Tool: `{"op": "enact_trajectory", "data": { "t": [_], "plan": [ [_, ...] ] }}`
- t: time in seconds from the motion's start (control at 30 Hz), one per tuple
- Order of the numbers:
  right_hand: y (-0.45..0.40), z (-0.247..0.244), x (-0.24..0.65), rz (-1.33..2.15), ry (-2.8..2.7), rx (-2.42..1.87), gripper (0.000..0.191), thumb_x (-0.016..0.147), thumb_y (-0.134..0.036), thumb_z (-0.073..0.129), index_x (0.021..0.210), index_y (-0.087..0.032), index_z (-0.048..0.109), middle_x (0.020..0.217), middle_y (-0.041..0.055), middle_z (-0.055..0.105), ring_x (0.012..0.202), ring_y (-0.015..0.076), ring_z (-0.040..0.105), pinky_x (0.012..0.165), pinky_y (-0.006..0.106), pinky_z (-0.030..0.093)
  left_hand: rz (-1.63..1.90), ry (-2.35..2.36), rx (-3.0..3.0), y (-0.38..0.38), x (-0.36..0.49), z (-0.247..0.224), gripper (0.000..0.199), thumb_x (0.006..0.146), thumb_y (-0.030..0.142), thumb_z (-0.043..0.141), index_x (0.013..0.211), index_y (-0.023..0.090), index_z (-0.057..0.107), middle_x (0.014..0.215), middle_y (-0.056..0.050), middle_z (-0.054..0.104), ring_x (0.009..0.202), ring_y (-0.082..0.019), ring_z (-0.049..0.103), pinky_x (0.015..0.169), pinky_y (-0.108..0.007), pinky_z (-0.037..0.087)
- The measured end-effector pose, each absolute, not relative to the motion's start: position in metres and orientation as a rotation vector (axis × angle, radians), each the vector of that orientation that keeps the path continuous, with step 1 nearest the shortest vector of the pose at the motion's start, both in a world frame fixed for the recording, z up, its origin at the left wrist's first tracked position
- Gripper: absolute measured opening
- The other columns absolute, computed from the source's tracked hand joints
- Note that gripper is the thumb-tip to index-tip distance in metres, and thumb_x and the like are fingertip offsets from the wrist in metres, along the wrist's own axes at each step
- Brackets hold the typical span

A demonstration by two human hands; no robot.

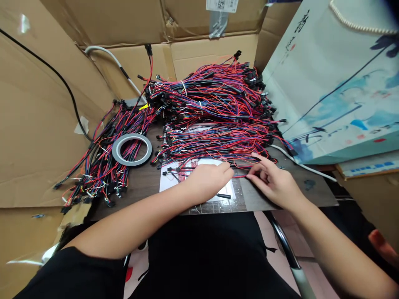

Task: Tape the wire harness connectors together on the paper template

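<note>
Red-and-black wire harness with small black plastic connectors (240,176): lies across the front of the dark wood-grain surface (141,182), running under the left hand and out toward the right hand.

Left hand (209,182): fingers curled in and drawn closed, apparently on the harness, which emerges at the fingertips; the grip itself is partly hidden behind the back of the hand.

Right hand (276,182): fingers loosely bent, thumb tip at the harness, index finger extended toward the nearest wires. Cannot tell whether thumb and fingers pinch it.

Beneath the left hand: white printed paper sheet (165,185), partly covered. Short black tube (223,196) near its front edge.

Behind the hands: low layer of red, blue and black wires (215,139), laid roughly side to side. Farther back, a taller heap of similar bundles (215,93), some bound with white ties.

Left side: tangled pile of wires with black connectors (106,162). Flat grey ring-shaped roll of tape (115,150) rests on the pile's right part; wires show through its open centre.

Containers: large white paper bag with blue ink-wash print (330,83) stands at right, tilted, with a beaded-looking cord handle (358,23); interior not visible. Brown cardboard panels (37,124) rise at left and behind the wires, the rear one bearing a white label with a square code (221,5).
</note>
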State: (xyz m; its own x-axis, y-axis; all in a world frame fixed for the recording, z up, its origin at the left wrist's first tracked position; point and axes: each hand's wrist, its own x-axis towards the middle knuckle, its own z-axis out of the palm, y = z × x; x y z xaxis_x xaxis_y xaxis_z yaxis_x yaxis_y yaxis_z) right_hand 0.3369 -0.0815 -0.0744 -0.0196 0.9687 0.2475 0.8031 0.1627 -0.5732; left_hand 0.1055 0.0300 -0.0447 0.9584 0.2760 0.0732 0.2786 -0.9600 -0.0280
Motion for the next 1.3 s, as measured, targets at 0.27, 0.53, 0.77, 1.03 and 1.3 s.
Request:
{"op": "enact_trajectory", "data": {
  "t": [0.27,0.53,0.77,1.03,1.3],
  "plan": [
    [-0.093,-0.066,0.341,-0.039,-1.89,-1.606,0.069,0.086,-0.025,0.067,0.148,-0.028,0.038,0.1,0.0026,0.071,0.073,0.0151,0.057,0.074,0.031,0.049,-0.111,-0.532,-3.042,0.028,0.108,-0.046,0.021,0.102,0.022,0.033,0.104,0.015,0.052,0.101,-0.008,0.06,0.071,-0.019,0.061,0.048,-0.03,0.032],
    [-0.081,-0.035,0.316,-0.405,-2.283,-1.711,0.061,0.094,-0.027,0.056,0.151,-0.021,0.035,0.106,0.0088,0.071,0.098,0.0246,0.06,0.099,0.047,0.036,-0.131,-0.648,-3.039,0.026,0.106,-0.041,0.023,0.102,0.023,0.033,0.107,0.015,0.054,0.096,-0.007,0.064,0.07,-0.02,0.063,0.05,-0.03,0.036],
    [-0.075,-0.037,0.311,-0.278,-2.394,-1.704,0.061,0.096,-0.022,0.05,0.154,-0.021,0.03,0.103,0.0071,0.069,0.088,0.0219,0.058,0.082,0.038,0.042,-0.178,-0.655,-3.012,0.024,0.104,-0.042,0.021,0.102,0.023,0.035,0.109,0.015,0.053,0.096,-0.007,0.067,0.071,-0.02,0.066,0.051,-0.028,0.037],
    [-0.067,-0.043,0.295,-0.184,-2.253,-1.599,0.061,0.096,-0.021,0.049,0.153,-0.018,0.028,0.113,0.0099,0.065,0.1,0.0234,0.057,0.087,0.038,0.045,-0.299,-0.702,-3.017,0.025,0.103,-0.045,0.02,0.101,0.024,0.036,0.111,0.014,0.051,0.085,-0.006,0.07,0.072,-0.022,0.069,0.051,-0.028,0.039],
    [-0.063,-0.045,0.291,-0.184,-2.318,-1.641,0.064,0.096,-0.027,0.049,0.155,-0.017,0.025,0.104,0.0101,0.064,0.092,0.0244,0.057,0.08,0.038,0.046,-0.308,-0.772,-3.021,0.025,0.103,-0.045,0.027,0.103,0.029,0.032,0.112,0.012,0.051,0.075,-0.007,0.07,0.066,-0.023,0.07,0.051,-0.029,0.041]
  ]
}}
